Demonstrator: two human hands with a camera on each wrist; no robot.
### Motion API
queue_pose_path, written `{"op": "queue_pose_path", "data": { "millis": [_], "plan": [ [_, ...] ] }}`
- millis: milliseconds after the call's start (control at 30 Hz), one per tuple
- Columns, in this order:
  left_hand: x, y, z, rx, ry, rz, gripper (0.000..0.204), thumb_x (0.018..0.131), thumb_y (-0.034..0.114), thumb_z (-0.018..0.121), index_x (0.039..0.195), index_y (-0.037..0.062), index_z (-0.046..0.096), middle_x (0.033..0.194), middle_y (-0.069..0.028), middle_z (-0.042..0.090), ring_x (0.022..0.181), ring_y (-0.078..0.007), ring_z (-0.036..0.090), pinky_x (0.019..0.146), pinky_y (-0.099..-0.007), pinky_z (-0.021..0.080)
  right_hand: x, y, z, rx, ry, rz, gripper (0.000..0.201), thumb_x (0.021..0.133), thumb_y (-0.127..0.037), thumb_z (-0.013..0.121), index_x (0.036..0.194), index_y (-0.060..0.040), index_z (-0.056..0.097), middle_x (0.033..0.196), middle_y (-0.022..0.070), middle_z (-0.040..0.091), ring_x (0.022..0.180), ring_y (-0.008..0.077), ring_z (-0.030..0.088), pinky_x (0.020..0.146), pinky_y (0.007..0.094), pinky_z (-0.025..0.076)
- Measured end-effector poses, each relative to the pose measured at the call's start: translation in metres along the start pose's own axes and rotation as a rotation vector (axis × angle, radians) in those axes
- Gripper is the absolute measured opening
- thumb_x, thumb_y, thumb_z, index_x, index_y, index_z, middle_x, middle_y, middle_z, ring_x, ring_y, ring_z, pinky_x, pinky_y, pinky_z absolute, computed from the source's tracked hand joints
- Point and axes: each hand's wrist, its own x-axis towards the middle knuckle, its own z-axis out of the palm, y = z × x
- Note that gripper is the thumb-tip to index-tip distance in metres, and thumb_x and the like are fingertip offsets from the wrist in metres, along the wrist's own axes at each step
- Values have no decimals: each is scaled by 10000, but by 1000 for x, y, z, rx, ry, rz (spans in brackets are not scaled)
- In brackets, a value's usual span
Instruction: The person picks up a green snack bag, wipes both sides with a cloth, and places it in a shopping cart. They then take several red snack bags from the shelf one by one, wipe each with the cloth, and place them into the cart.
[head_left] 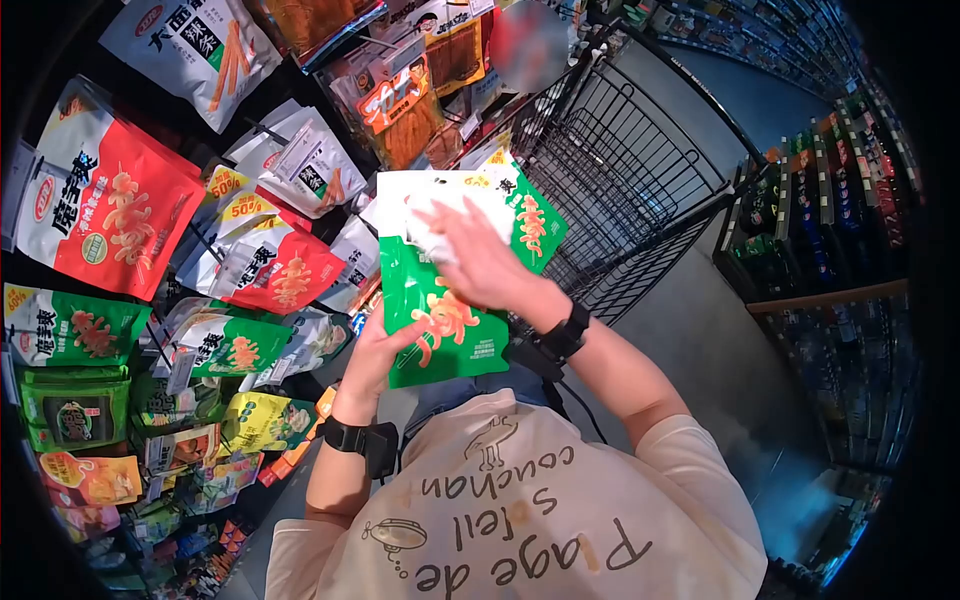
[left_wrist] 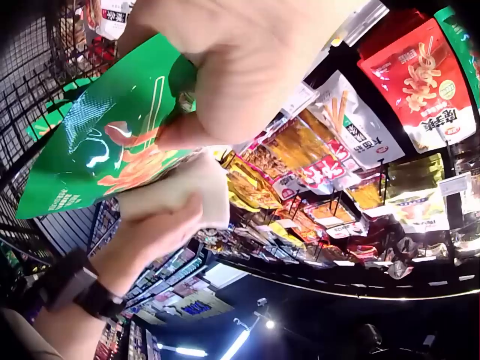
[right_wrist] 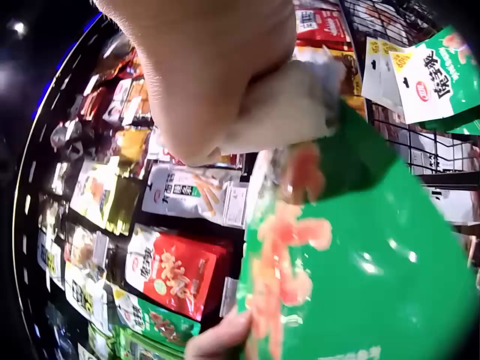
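A green and white snack bag (head_left: 460, 345) is held up in front of the chest, its front facing up in the head view. My left hand (head_left: 370, 358) grips it by the lower left edge, thumb lying on the front. Over the bag's upper part is my right hand (head_left: 485, 255), holding a crumpled white cloth or tissue (right_wrist: 289, 112) against the surface. In the left wrist view, the white cloth (left_wrist: 214, 187) shows between the right hand (left_wrist: 161, 232) and the bag. Beyond the held bag are similar green and white bags (head_left: 540, 210), by the cart.
A black wire shopping cart (head_left: 640, 150) stands ahead and to the right. On the left, a rack of hanging snack bags includes red ones (head_left: 130, 215) and green ones (head_left: 80, 325). Stocked shelves (head_left: 830, 200) line the right side of the aisle.
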Motion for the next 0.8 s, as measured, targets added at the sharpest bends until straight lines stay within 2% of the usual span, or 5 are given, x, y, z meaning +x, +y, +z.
{"op": "queue_pose_path", "data": {
  "millis": [267,367,567,667,800],
  "plan": [
    [21,-19,-11,-92,107,180,385,839,30,538,1206,1,426,1015,-87,576,801,-158,586,635,-265,483,-58,-36,5,170,-262,-222,541,741,-92,595,1252,-38,428,1313,154,427,1263,300,349,1071,458,222],
    [21,-17,-15,17,7,111,405,833,7,534,1217,-12,410,1065,-82,558,942,-164,566,824,-289,461,-77,-17,-5,374,-158,-13,421,798,-59,527,1214,-26,467,1298,147,449,1254,273,376,1072,402,237],
    [25,-13,-3,1319,12,758,500,628,-99,534,1102,57,561,1129,-130,557,1006,-292,547,843,-366,463,-122,32,-27,1065,738,936,335,927,-238,423,1176,-20,477,1085,93,566,980,180,550,880,317,426],
    [29,-48,-18,1440,-52,813,467,578,-29,575,1033,75,605,1039,-108,570,941,-295,556,775,-371,473,-128,43,-56,963,929,794,339,941,-219,390,1213,-21,433,1138,103,531,1002,163,531,888,301,417],
    [29,-72,-21,1513,-51,873,362,613,28,581,966,83,642,942,-80,583,880,-257,574,722,-355,473,-119,19,-50,327,470,484,426,836,15,401,1260,-21,429,1247,160,480,1176,264,439,1006,331,316]
  ]
}}
